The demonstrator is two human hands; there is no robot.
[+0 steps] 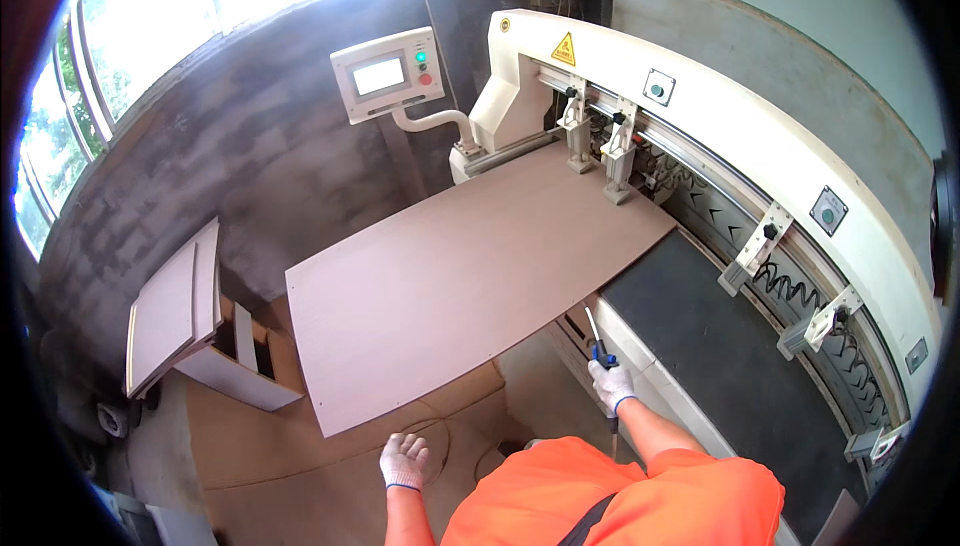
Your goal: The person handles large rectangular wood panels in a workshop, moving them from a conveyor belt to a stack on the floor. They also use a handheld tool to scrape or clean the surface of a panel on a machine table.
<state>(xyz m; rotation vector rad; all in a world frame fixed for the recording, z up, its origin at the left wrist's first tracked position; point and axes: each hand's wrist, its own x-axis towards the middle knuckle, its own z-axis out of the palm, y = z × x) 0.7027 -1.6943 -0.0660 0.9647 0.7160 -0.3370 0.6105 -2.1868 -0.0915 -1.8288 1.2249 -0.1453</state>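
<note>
Gripping air blow gun (597, 338) beside board (470, 281)
Right hand (611, 383) fingers clasped the gun's handle; left hand (404, 460) fingers spread wide below the board edge.

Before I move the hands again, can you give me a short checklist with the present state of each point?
1. Left hand free, open, off the panel: ok.
2. Right hand grips the tool firmly: ok.
3. Tool tip away from the panel edge: cannot tell.
4. Panel lies flat on the machine, far end under the clamps: ok.
5. Panel's near end supported: not ok, it overhangs.
6. Machine stopped: cannot tell.
</note>
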